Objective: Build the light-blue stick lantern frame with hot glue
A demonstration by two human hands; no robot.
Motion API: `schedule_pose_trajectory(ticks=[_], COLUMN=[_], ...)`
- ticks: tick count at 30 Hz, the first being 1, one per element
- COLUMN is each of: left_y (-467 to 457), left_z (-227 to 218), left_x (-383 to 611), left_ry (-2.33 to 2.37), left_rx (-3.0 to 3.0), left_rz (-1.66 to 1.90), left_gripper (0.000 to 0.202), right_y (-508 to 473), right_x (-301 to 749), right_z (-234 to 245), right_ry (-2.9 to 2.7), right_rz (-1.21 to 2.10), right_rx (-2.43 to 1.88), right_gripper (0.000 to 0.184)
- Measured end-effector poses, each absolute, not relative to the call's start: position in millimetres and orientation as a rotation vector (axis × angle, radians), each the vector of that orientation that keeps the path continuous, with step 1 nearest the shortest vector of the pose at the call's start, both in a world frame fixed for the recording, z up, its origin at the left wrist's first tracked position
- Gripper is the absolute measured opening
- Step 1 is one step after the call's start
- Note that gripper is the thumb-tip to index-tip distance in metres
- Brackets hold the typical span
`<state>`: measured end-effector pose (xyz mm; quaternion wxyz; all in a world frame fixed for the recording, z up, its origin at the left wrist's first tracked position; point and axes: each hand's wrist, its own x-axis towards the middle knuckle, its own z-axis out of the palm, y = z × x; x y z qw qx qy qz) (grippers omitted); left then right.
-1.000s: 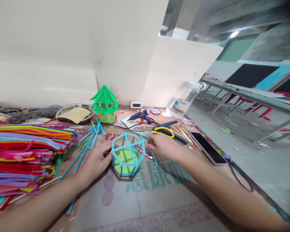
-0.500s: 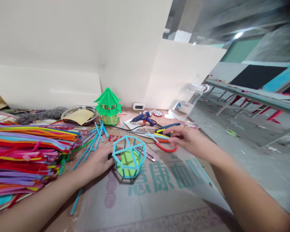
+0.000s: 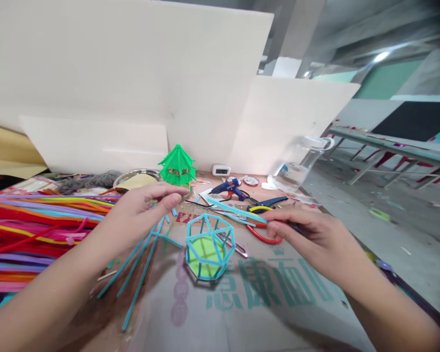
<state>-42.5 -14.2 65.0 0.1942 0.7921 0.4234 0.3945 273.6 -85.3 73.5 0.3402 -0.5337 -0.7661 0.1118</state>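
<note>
Between thumb and fingers, my right hand (image 3: 302,234) pinches light blue pipe cleaners (image 3: 234,211) that point toward the left. My left hand (image 3: 150,208) is raised off the table with its fingers stretched out and nothing seen in them. Below and between the hands stands a small cage-like frame (image 3: 209,252) of light blue pipe cleaners with a yellow-green round base (image 3: 205,256). More blue pipe cleaners (image 3: 141,278) lie loose under my left forearm. Red-handled scissors (image 3: 266,238) rest just below my right fingertips, partly covered.
A green tiered-roof model (image 3: 178,164) stands at the back. Near it are a digital clock (image 3: 221,170), a blue glue gun (image 3: 229,188), pliers (image 3: 269,203) and a clear water jug (image 3: 300,164). Bundled coloured pipe cleaners (image 3: 40,234) fill the left side. A pink cutter (image 3: 238,247) lies behind the frame.
My left hand has let go of the blue frame and lifted up. My right hand has taken hold of blue pipe cleaners from beside the scissors. The view has shifted slightly.
</note>
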Motion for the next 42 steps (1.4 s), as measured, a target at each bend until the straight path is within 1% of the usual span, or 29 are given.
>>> schedule_pose_trajectory(ticks=[3, 7, 13, 20, 23, 27, 29, 33, 35, 37, 39, 42], left_y=[-27.0, -33.9, -26.1, -12.2, -2.7, 17.1, 26.5, 34.7, 33.9, 32.1, 30.8, 30.3], left_z=[78.0, 78.2, 71.6, 60.3, 53.1, 34.3, 22.6, 7.5, 5.7, 5.3, 3.8, -1.1], left_x=[-26.3, -16.6, -28.1, -32.6, -33.9, -38.8, -39.5, -36.1, -34.8, -35.3, -36.6, -37.7], left_ry=[1.098, 1.082, 1.122, 1.186, 1.173, 1.148, 1.100, 0.920, 0.839, 0.794, 0.782, 0.788], left_rx=[2.293, 2.336, 2.420, 2.285, 2.146, 1.871, 1.705, 1.359, 1.323, 1.345, 1.341, 1.246], left_rz=[1.112, 1.070, 0.956, 0.814, 0.729, 0.636, 0.578, 0.312, 0.283, 0.293, 0.311, 0.301], left_gripper=[0.030, 0.025, 0.025, 0.026, 0.031, 0.044, 0.044, 0.042, 0.040, 0.043, 0.050, 0.071], right_y=[-88.0, -90.3, -88.7, -85.5, -87.0, -87.8, -86.8, -86.2, -87.2, -87.7, -86.6, -82.0], right_x=[264.6, 256.2, 252.5, 251.9, 251.0, 248.8, 247.7, 247.0, 248.0, 249.9, 252.2, 255.2], right_z=[71.4, 70.1, 60.1, 45.3, 43.5, 45.1, 46.3, 46.2, 44.1, 40.5, 36.8, 34.7], right_ry=[-1.992, -2.043, -2.089, -2.184, -2.163, -2.143, -2.144, -2.150, -2.154, -2.145, -2.094, -2.034], right_rz=[0.305, 0.255, 0.052, -0.157, -0.208, -0.185, -0.166, -0.145, -0.151, -0.183, -0.221, -0.212], right_rx=[-1.350, -1.325, -1.249, -1.134, -1.173, -1.241, -1.258, -1.269, -1.257, -1.247, -1.249, -1.229], right_gripper=[0.019, 0.016, 0.010, 0.007, 0.005, 0.007, 0.007, 0.006, 0.004, 0.004, 0.008, 0.013])
